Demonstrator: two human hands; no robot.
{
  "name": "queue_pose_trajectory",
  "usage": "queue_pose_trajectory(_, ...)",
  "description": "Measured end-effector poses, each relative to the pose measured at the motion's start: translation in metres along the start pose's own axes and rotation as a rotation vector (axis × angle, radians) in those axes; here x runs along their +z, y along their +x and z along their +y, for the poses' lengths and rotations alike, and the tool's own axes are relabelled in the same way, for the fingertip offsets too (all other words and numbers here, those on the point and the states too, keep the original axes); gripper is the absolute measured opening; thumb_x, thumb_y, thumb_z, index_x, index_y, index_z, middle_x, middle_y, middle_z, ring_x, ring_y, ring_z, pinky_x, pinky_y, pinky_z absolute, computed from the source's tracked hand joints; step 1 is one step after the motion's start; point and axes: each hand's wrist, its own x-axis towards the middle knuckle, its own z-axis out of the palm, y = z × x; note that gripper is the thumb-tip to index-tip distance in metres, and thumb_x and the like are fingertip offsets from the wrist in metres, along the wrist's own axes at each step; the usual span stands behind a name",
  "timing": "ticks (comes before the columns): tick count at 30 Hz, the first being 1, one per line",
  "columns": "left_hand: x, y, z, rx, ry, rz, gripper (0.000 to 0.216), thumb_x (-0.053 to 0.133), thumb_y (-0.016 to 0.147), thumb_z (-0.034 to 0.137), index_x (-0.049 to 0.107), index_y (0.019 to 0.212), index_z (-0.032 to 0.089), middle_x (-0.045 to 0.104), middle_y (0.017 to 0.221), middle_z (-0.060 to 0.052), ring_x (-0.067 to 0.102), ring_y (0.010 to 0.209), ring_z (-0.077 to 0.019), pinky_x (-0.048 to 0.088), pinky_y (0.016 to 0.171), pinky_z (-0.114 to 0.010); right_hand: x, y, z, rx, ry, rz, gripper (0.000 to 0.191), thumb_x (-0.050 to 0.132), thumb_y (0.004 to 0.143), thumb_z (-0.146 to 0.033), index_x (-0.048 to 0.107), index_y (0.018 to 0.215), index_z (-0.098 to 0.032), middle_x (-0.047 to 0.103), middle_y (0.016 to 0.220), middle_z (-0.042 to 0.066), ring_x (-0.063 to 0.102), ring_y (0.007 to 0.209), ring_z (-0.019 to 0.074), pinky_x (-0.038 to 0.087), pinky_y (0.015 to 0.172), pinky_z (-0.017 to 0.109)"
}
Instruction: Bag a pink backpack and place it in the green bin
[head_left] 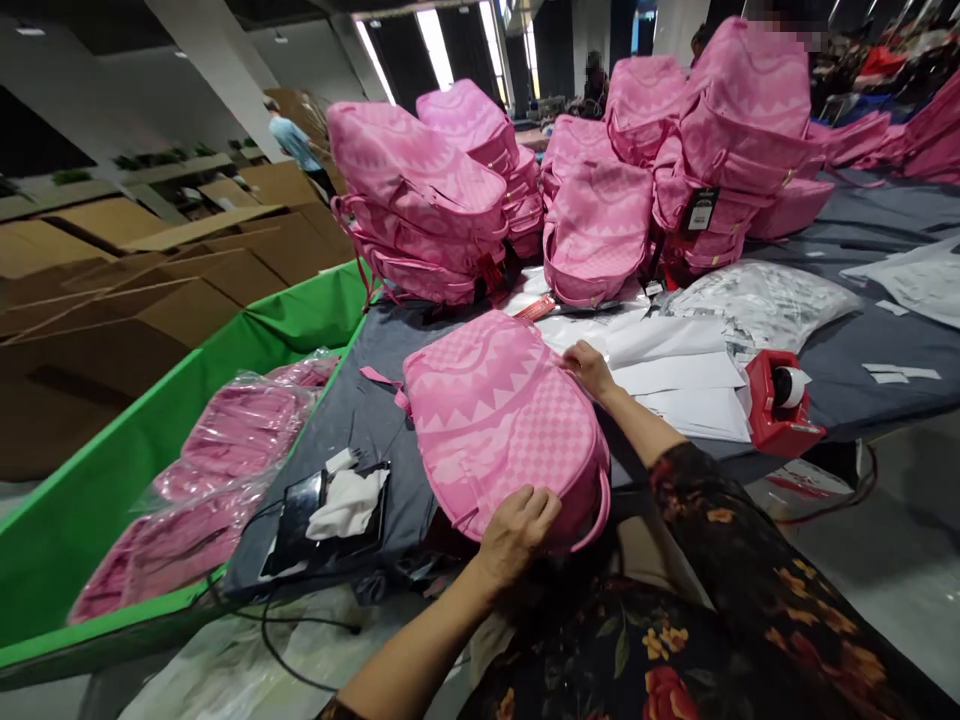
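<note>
A pink backpack point(495, 410) with a checkered and zigzag pattern lies on the dark-covered table in front of me, its top handle loop toward my body. My left hand point(520, 535) rests on its near end with the fingers curled onto the fabric. At the far right edge, my right hand point(589, 368) pinches the side of the backpack; exactly which part is between those fingertips is hidden. A pink strap point(384, 377) sticks out on the left side.
Stacked pink backpacks point(427, 210) stand behind. White paper sheets point(675, 385), a red tape dispenser point(784, 405) and a plastic bag pile point(765, 300) lie right. A tablet point(296, 525) with white cloth sits left, beside a green bin point(187, 375) of bagged backpacks point(240, 425).
</note>
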Motion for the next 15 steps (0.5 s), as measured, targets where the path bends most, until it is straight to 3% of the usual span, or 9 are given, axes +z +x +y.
queue_pose_trajectory(3,0.001,0.000,-0.003,-0.080,-0.065,0.138,0.014,0.053,0.100,0.010,0.061,0.106,0.020,0.062,0.084,-0.005,0.061,0.080,-0.0197,0.050,0.074,-0.033,0.019,0.007,-0.002,0.086,0.065,-0.021,0.015,0.058,0.100,-0.029,0.068,0.097,-0.018,0.062,0.093,0.006,0.058,0.088,0.0198,0.050,0.086,0.031)
queue_pose_trajectory(5,0.005,-0.005,0.006,-0.081,-0.122,0.273,0.019,0.053,0.100,0.012,0.060,0.116,0.021,0.067,0.091,-0.006,0.066,0.089,-0.0198,0.053,0.082,-0.035,0.016,-0.030,-0.002,0.113,0.077,0.028,0.022,0.053,0.102,-0.030,0.067,0.115,-0.018,0.063,0.106,0.009,0.058,0.096,0.0214,0.051,0.092,0.034)
queue_pose_trajectory(7,0.009,-0.010,0.024,-0.086,-0.188,0.320,0.025,0.054,0.101,0.014,0.056,0.125,0.019,0.070,0.102,-0.009,0.069,0.098,-0.0198,0.055,0.090,-0.034,0.005,-0.092,-0.008,0.113,0.068,0.089,0.028,0.046,0.104,-0.030,0.063,0.125,-0.019,0.062,0.114,0.011,0.058,0.103,0.0228,0.050,0.096,0.036)
queue_pose_trajectory(9,0.014,-0.009,0.044,-0.137,-0.234,0.224,0.026,0.054,0.102,0.021,0.055,0.128,0.015,0.071,0.104,-0.011,0.071,0.095,-0.0197,0.056,0.087,-0.031,-0.005,-0.161,-0.021,0.094,0.074,0.068,0.028,0.040,0.104,-0.024,0.063,0.120,-0.020,0.062,0.108,0.011,0.059,0.102,0.0230,0.051,0.096,0.037)
queue_pose_trajectory(11,0.017,0.004,0.059,-0.204,-0.265,0.024,0.024,0.050,0.105,0.026,0.057,0.123,0.013,0.071,0.095,-0.010,0.072,0.086,-0.0198,0.055,0.076,-0.028,-0.005,-0.219,-0.038,0.068,0.109,0.000,0.029,0.044,0.099,-0.020,0.060,0.123,-0.019,0.062,0.108,0.011,0.060,0.103,0.0238,0.052,0.095,0.038)
queue_pose_trajectory(13,0.018,0.027,0.066,-0.267,-0.292,-0.203,0.024,0.045,0.107,0.030,0.059,0.116,0.012,0.070,0.084,-0.009,0.072,0.075,-0.0205,0.052,0.066,-0.027,0.004,-0.251,-0.052,0.100,0.115,-0.028,0.041,0.052,0.091,-0.018,0.054,0.132,-0.017,0.060,0.117,0.013,0.059,0.110,0.0259,0.053,0.097,0.040)
queue_pose_trajectory(15,0.015,0.053,0.066,-0.340,-0.316,-0.400,0.027,0.045,0.108,0.033,0.058,0.116,0.012,0.071,0.081,-0.010,0.073,0.072,-0.0235,0.049,0.062,-0.028,0.017,-0.256,-0.058,0.187,0.082,-0.017,0.047,0.053,0.088,-0.017,0.051,0.135,-0.017,0.057,0.124,0.015,0.060,0.110,0.0270,0.054,0.094,0.041)
